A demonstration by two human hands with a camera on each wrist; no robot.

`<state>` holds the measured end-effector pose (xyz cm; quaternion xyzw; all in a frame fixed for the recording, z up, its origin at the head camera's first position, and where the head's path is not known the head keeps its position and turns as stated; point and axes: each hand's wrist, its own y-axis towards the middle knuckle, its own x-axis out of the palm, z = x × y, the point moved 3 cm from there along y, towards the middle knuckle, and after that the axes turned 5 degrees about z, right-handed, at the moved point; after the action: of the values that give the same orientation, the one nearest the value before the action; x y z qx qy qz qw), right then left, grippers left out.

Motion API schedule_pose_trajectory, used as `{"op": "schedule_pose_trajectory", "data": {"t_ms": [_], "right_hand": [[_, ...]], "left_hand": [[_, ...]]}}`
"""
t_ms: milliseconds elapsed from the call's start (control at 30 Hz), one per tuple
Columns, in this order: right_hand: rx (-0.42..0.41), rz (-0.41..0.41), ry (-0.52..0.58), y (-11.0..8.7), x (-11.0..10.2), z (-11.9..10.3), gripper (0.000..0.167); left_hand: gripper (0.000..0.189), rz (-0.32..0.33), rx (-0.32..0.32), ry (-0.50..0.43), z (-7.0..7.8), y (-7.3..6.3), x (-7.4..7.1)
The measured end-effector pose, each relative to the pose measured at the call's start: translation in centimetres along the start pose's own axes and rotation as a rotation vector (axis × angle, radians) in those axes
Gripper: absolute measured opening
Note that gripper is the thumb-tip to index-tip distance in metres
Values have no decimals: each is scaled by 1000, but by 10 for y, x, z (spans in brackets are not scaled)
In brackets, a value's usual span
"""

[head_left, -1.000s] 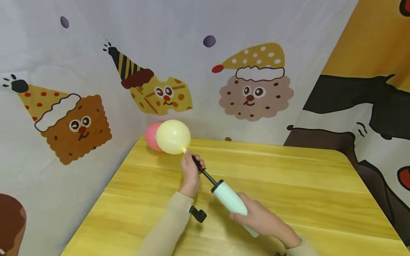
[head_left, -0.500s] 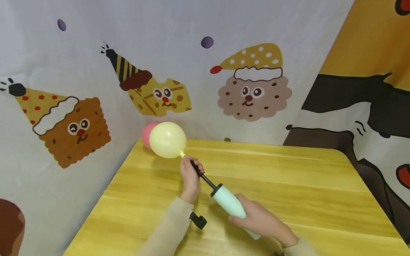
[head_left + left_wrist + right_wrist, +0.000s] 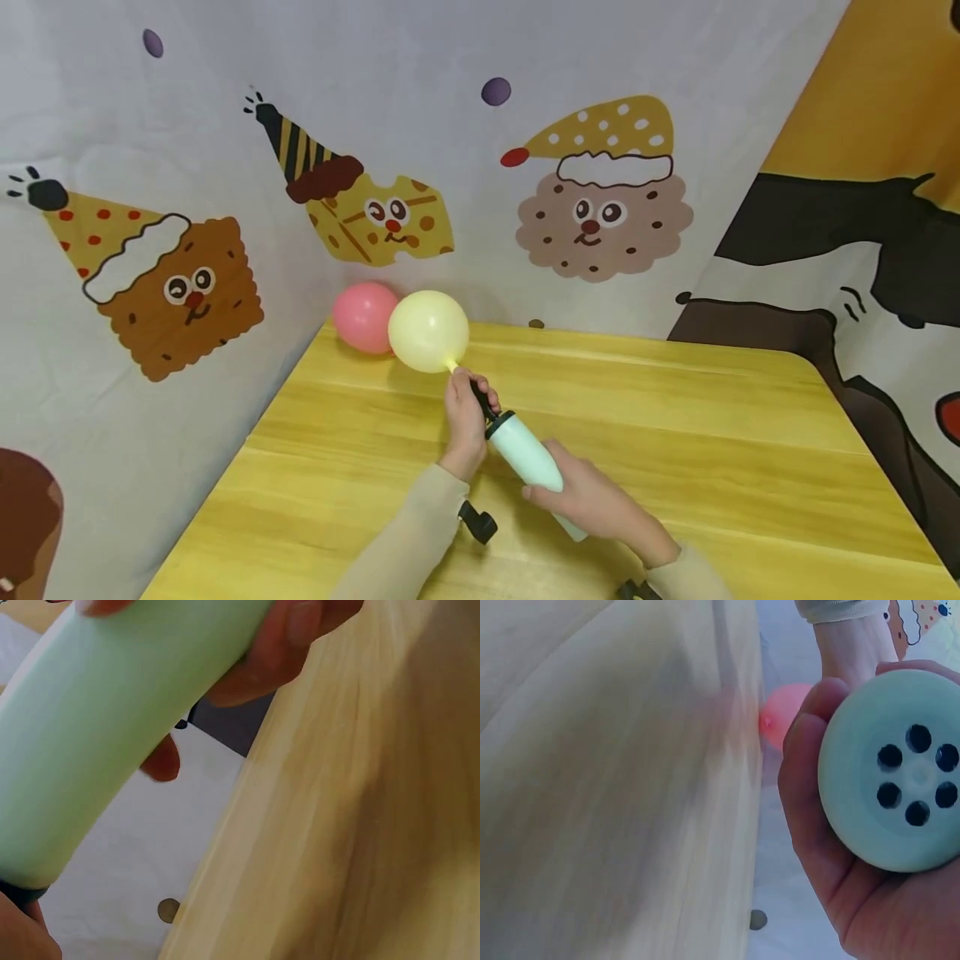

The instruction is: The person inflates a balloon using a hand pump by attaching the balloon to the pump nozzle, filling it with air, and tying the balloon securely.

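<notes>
A pale yellow inflated balloon (image 3: pixel 429 332) points its neck (image 3: pixel 452 365) down to my left hand (image 3: pixel 465 412). That hand grips the black handle (image 3: pixel 482 398) of a balloon pump, with the balloon's neck at its fingertips. My right hand (image 3: pixel 592 496) wraps round the pump's mint green barrel (image 3: pixel 523 450), which slants down to the right. The barrel's black collar sits close against the left hand. In the right wrist view the barrel's round end (image 3: pixel 919 776) shows several holes. The left wrist view has the barrel (image 3: pixel 120 735) up close, with right-hand fingers (image 3: pixel 277 660) around it.
A pink balloon (image 3: pixel 365 318) lies at the back left corner of the wooden table (image 3: pixel 675 417), beside the yellow one. A cloth (image 3: pixel 480 250) printed with cartoon figures hangs behind and to the left. Black straps sit at both wrists.
The barrel has slid up to the left hand, covering the black rod that showed between them. The yellow balloon and left hand have shifted right, uncovering more of the pink balloon.
</notes>
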<state>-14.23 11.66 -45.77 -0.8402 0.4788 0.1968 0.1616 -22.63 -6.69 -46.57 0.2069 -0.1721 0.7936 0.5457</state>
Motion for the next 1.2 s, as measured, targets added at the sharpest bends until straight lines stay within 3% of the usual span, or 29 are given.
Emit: {"op": "schedule_pose_trajectory", "data": {"t_ms": [167,333,500,633,767,967,1200], "right_hand": [[-1,0,-8,-16,-6,4,60],[-30,-56,-17,-32,-13,10,54],[-14,56,-172,-35,-15,13,57],[72,174,-276,-27,-6,7,57],[116,223,-309,-18,1,0,60],[122,250,-312,-3,4,-4,61],[124,223,-273,0,7,-3,59]], "left_hand": [[37,17,27,-28,16,15,-7],[37,91,84,-67,37,35,-23],[37,116,105,-104,44,41,-29],[36,113,97,-101,36,30,-19],[35,75,62,-77,18,15,-8],[34,17,12,-49,-1,-3,3],[34,28,-8,-34,-10,-4,-2]]}}
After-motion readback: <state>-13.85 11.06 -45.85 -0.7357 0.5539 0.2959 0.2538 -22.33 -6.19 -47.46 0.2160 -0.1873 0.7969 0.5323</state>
